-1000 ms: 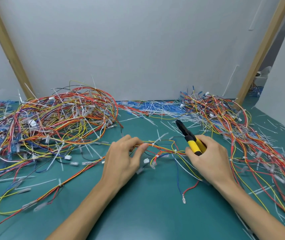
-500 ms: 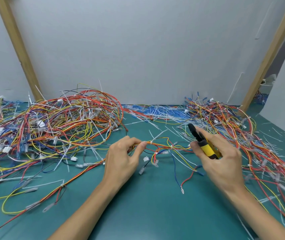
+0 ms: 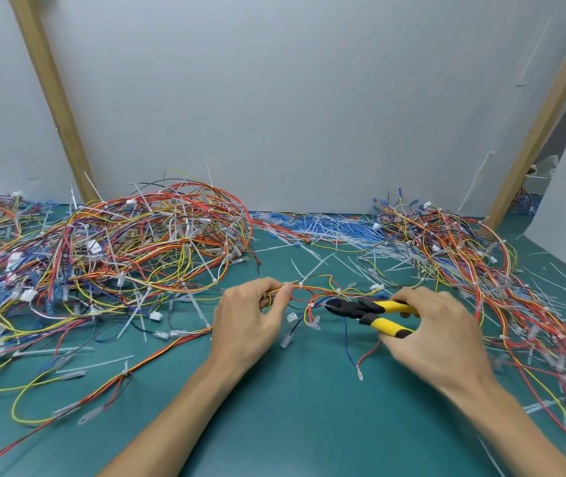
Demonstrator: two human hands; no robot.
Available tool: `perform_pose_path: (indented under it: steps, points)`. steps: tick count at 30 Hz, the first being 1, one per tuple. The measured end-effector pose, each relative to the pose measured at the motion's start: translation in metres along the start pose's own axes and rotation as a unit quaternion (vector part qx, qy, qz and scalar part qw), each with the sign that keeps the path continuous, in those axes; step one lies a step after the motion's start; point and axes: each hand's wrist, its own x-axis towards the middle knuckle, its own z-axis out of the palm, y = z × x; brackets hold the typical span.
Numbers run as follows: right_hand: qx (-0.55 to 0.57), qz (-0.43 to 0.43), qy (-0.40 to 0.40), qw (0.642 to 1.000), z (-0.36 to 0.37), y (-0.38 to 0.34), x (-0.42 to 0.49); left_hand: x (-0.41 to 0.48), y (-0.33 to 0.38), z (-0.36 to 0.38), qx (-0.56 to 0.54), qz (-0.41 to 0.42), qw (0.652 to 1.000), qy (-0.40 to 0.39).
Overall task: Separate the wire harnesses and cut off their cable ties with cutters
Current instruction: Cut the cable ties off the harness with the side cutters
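Reaching in from the bottom edge, two bare forearms lie over the green mat [image 3: 291,435]. The left hand [image 3: 250,325] pinches a thin wire harness [image 3: 316,290] between its thumb and curled fingers and holds it up off the mat. The right hand [image 3: 436,335] is wrapped tight round the yellow handles of the cutters [image 3: 365,310]. Its fingers hide the ends of the handles, so any writing there cannot be read.

The black nose of the cutters points toward the left hand and sits between the two hands. Its tip is just beside a small white cable tie [image 3: 311,305] on the harness. It is too small to tell whether they touch.

Below the cutters, a blue wire [image 3: 347,339] and a red wire [image 3: 369,352] hang down to the mat, ending at a little metal tip [image 3: 360,375].

Left of the left hand lies a big tangled pile of harnesses [image 3: 137,249]. Right of the right hand lies another pile [image 3: 463,256], cut off by the edge of the view.

Past both hands, white and blue cut tie bits [image 3: 322,225] lie along the grey wall [image 3: 291,98]. Two wooden posts [image 3: 51,98] lean up it.
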Motion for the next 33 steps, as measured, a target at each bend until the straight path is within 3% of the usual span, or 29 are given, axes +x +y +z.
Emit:
perform_pose_path:
  steps: [5, 15, 33]
  points:
    - [0.002, 0.034, 0.0, 0.999, -0.001, -0.002, -0.001, -0.003, 0.002, 0.0, 0.0, 0.03, 1.0, -0.008]
    - [-0.064, -0.005, 0.01, 0.998, 0.004, -0.001, 0.0, -0.015, 0.014, 0.006, 0.048, 0.087, 0.994, -0.046]
    - [-0.044, 0.022, -0.083, 0.995, 0.0, -0.012, -0.002, -0.018, 0.015, 0.007, 0.082, 0.127, 0.986, -0.066]
